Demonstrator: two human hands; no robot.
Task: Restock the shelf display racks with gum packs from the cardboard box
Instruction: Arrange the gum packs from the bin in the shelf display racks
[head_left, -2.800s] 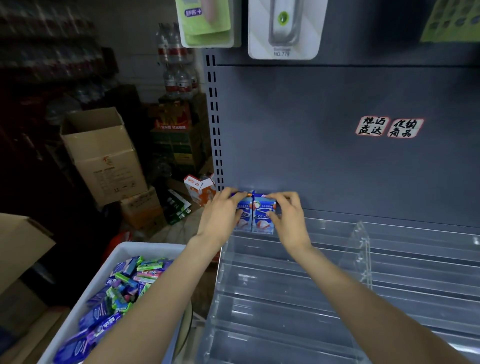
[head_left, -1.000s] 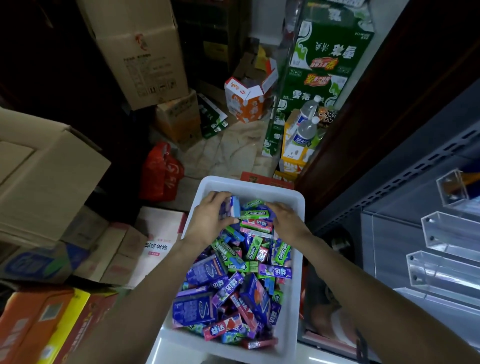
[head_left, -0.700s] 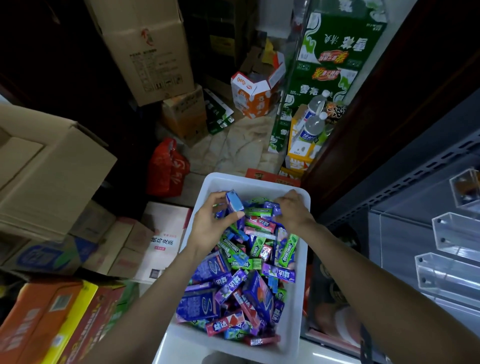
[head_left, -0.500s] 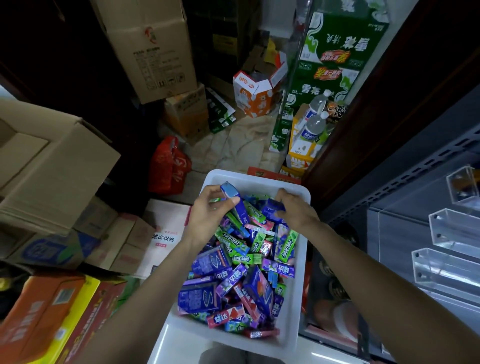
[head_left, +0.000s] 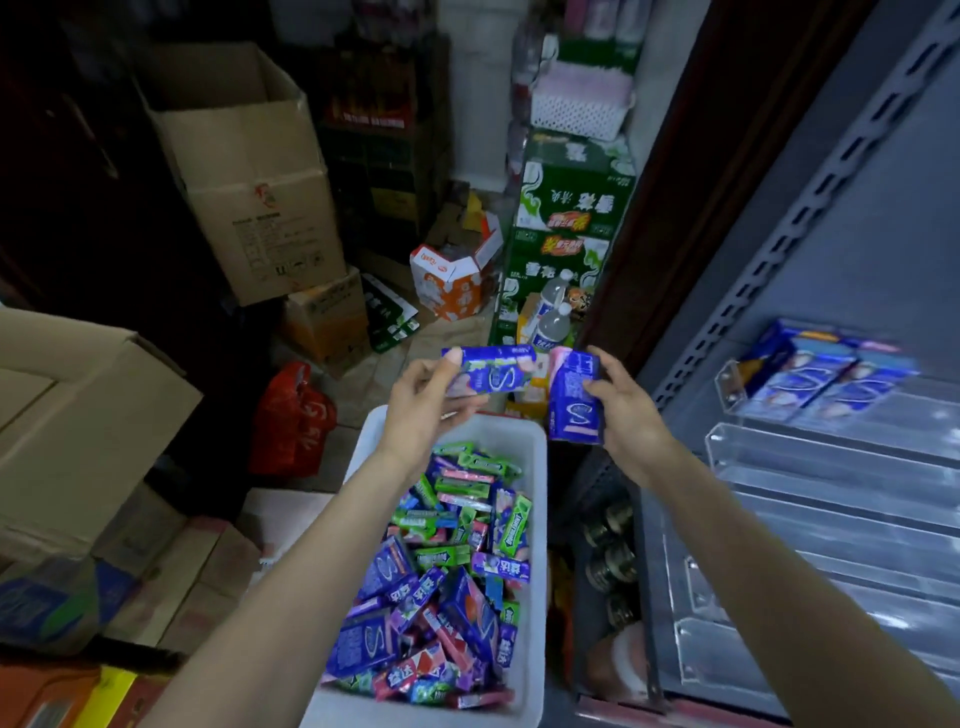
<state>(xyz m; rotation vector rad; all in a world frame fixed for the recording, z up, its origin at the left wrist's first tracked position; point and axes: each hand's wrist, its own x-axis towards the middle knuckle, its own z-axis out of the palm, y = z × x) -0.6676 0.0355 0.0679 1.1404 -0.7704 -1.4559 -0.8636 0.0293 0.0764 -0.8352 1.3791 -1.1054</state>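
Both hands, left hand (head_left: 421, 410) and right hand (head_left: 626, 415), grasp a blue gum pack each above the white bin (head_left: 535, 571), and next must carry them rightward to the clear rack (head_left: 831, 457)

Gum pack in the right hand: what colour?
Blue gum pack with pink top, head view.

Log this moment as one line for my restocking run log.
left hand: grips blue gum pack | right hand: grips second blue pack | both above white bin | rack: mostly unfilled

Gum-filled white bin (head_left: 537, 519) on cluttered floor (head_left: 358, 384)
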